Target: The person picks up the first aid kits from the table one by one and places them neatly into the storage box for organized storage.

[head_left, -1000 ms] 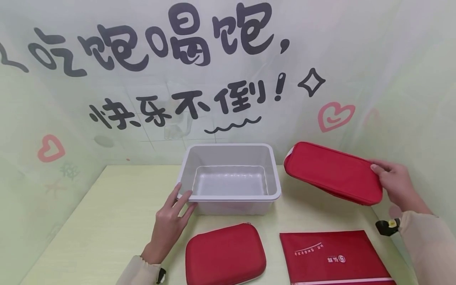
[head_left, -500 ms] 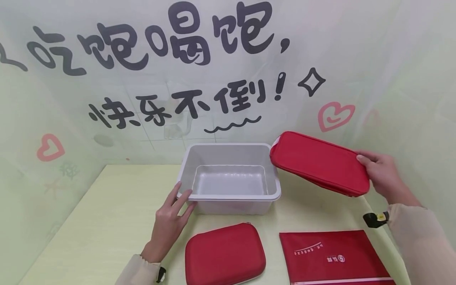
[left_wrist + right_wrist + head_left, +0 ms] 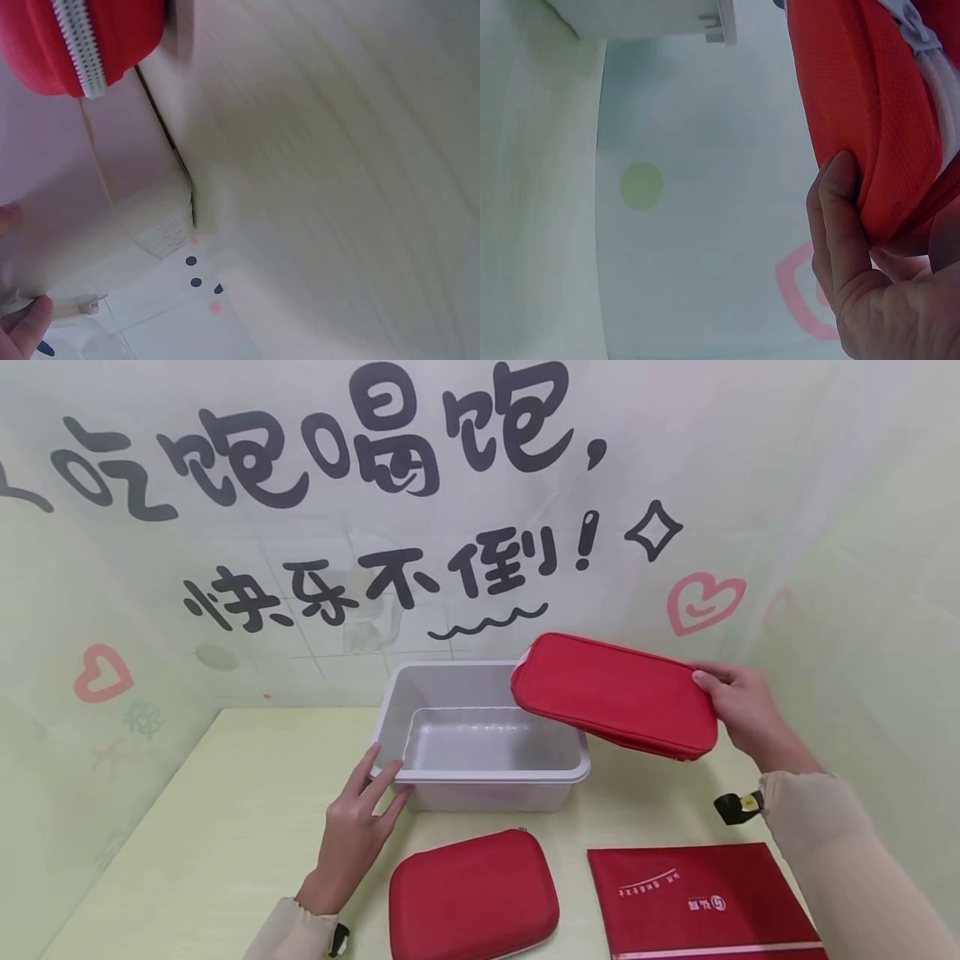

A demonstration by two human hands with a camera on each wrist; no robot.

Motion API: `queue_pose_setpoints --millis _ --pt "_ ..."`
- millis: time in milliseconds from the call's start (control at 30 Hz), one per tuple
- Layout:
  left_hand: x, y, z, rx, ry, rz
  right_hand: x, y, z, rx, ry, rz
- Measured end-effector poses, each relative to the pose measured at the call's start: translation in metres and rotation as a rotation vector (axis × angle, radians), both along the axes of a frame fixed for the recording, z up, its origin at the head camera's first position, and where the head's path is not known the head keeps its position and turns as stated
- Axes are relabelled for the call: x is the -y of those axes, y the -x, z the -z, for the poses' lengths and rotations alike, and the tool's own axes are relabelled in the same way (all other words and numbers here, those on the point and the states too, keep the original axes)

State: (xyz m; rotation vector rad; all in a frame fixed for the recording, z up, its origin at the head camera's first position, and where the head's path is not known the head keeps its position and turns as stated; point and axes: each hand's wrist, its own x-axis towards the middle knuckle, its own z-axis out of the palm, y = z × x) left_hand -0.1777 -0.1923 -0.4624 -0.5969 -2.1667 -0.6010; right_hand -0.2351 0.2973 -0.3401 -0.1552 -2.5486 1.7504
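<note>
My right hand (image 3: 750,714) pinches the right end of a red zippered pouch (image 3: 615,695). Raised off the table, the pouch tilts with its left end over the right side of a grey plastic bin (image 3: 487,796). Seen from the right wrist, fingers lie along one face of the pouch (image 3: 829,82) near its pale zipper. My left hand (image 3: 354,835) grips the bin's front left corner, two fingers over the rim and the thumb below it. Beneath the pouch's overlap, part of the bin's right wall is hidden; the visible bin floor is bare.
A red zippered case (image 3: 472,893) lies in front of the bin, close to the left forearm. To its right a flat red document pouch (image 3: 697,893) with white print lies on the pale table (image 3: 225,827). A printed wall covering (image 3: 300,677) stands behind the bin.
My right hand has carried the red pouch leftward, from beside the bin to partly over it, rising a little at first. The left hand stays on the bin's corner.
</note>
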Motion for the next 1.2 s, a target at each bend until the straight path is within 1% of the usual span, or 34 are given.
queue_pose_setpoints --millis 267,467,600,900,1200 --pt "0.001 0.001 0.002 -0.016 -0.008 -0.001 0.034 0.011 -0.002 0.028 0.048 -0.013" --pt "0.001 0.002 0.003 -0.015 -0.003 -0.002 0.06 0.017 -0.002 0.011 0.058 -0.026" --pt "0.0 0.002 0.002 -0.005 0.0 0.0 0.075 0.022 0.0 -0.002 0.082 -0.022" --pt "0.0 0.001 0.001 0.009 -0.001 -0.005 0.108 0.035 0.003 0.016 0.114 -0.027" --pt "-0.001 0.002 0.003 -0.002 0.008 -0.009 0.131 0.039 0.01 0.021 0.115 -0.045"
